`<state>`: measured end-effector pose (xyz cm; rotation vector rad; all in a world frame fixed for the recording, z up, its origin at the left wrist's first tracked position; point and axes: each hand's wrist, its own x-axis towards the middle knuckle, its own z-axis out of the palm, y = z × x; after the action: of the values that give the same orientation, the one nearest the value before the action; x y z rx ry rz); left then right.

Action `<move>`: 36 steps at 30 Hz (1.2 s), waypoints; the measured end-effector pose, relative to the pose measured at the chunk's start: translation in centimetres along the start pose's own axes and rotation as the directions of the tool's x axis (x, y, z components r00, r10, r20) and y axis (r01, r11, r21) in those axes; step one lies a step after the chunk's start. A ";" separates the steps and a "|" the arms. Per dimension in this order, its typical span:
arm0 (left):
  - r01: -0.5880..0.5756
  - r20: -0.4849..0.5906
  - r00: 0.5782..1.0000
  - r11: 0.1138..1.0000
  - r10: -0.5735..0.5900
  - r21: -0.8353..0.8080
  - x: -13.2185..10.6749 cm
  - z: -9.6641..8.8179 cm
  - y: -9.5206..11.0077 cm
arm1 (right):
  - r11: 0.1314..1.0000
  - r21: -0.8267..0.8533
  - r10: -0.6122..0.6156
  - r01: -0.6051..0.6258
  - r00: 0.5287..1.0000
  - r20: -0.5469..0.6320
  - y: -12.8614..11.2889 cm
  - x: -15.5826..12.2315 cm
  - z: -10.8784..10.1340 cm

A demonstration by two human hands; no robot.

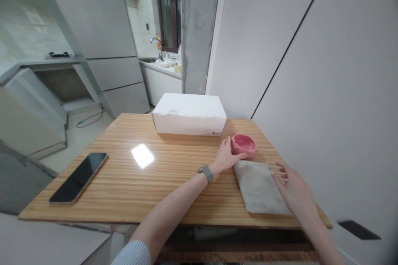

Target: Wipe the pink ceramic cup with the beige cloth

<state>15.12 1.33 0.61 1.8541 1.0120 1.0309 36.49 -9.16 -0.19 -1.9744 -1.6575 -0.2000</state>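
Note:
A small pink glossy bowl (pixel 244 145) with a wavy rim sits upright near the table's right side. My left hand (pixel 226 155), wearing a watch with a grey band, grips the bowl's left side, thumb along the front and fingers behind. Just in front of the bowl lies a folded grey-beige cloth (pixel 259 188), flat on the wood. Over the cloth's right edge is my right hand (pixel 294 186), its fingers loosely bent and apart, holding nothing that I can see. Whether its fingertips touch the cloth I cannot tell.
On the wood-grain table (pixel 174 182), a white box (pixel 190 116) stands at the back edge. A black phone (pixel 79 177) lies at the left. A white panelled wall (pixel 326 91) runs close along the right side. Kitchen cabinets and a sink are beyond.

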 end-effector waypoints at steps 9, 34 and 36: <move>0.046 0.021 0.998 0.976 -0.052 0.212 -8.9 -9.0 -0.4 | 0.927 0.302 -0.225 0.222 0.974 -0.025 -11.9 -4.0 2.0; 0.275 -0.178 0.960 0.598 -0.217 0.753 -17.5 -13.5 -2.9 | 0.919 0.208 -0.374 0.335 0.908 0.191 -14.9 -6.3 5.8; 0.277 -0.177 0.959 0.595 -0.221 0.755 -17.5 -13.4 -2.9 | 0.921 0.206 -0.369 0.330 0.908 0.196 -14.9 -6.3 5.7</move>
<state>-3.91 -9.90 -1.86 2.2362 1.9244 0.4826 19.67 -10.48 -3.20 -1.6098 -2.1032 0.0425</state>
